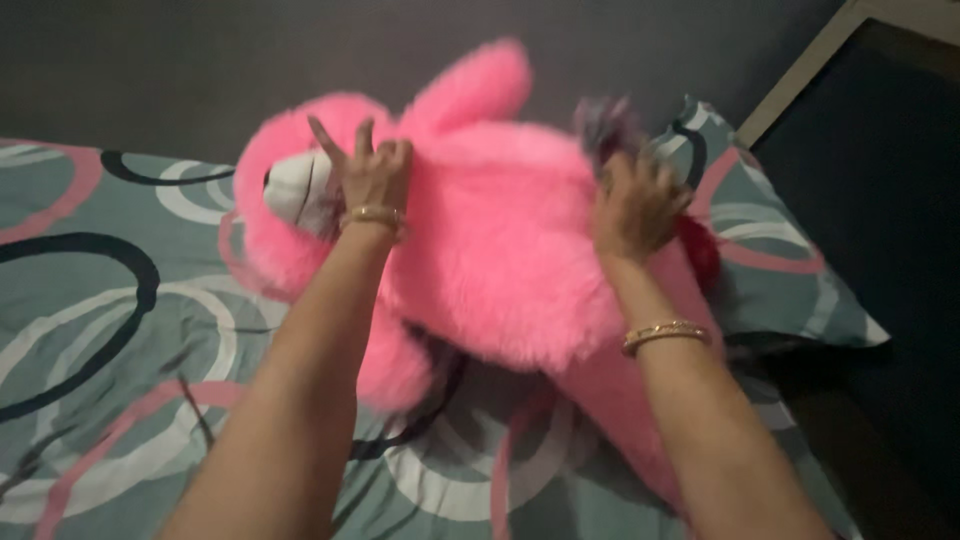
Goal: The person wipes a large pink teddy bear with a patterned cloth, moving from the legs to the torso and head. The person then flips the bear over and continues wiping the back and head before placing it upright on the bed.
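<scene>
Head view: the left hand (372, 178) pinches the pink plush (490, 250) near its snout; the right hand (635, 205) clutches its fur. The plush lies under both, on the bed (110, 330). Even grips would keep it level.

Bright pink plush toy (500, 240) with white muzzle (292, 188), grey-green bedsheet (110, 330) with pink, black, white rings, gold bangles (664, 333)
</scene>
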